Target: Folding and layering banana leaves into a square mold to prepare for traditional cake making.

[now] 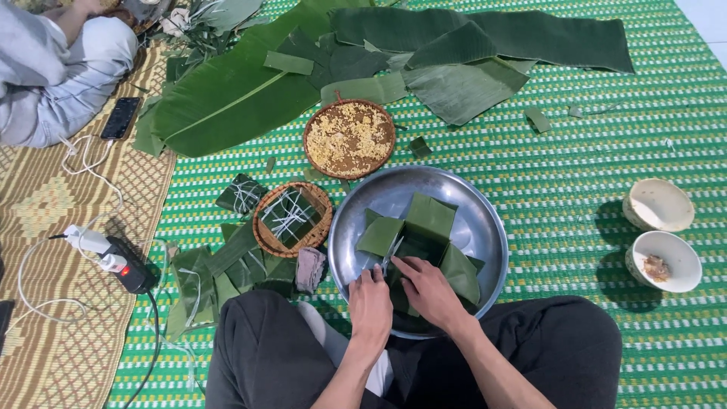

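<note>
Shiny smooth metal basin [485, 220] holds matt green leaf pieces [429, 218] on a woven plastic mat [575, 159].

You are sitting on the floor of a home, working on a green woven mat [575, 189] beside a tan one [53, 212]. Banana leaves [235, 91], baskets [349, 139] and bowls [659, 204] are lying around, and a power strip [125, 265] is charging a phone [120, 118].
</note>
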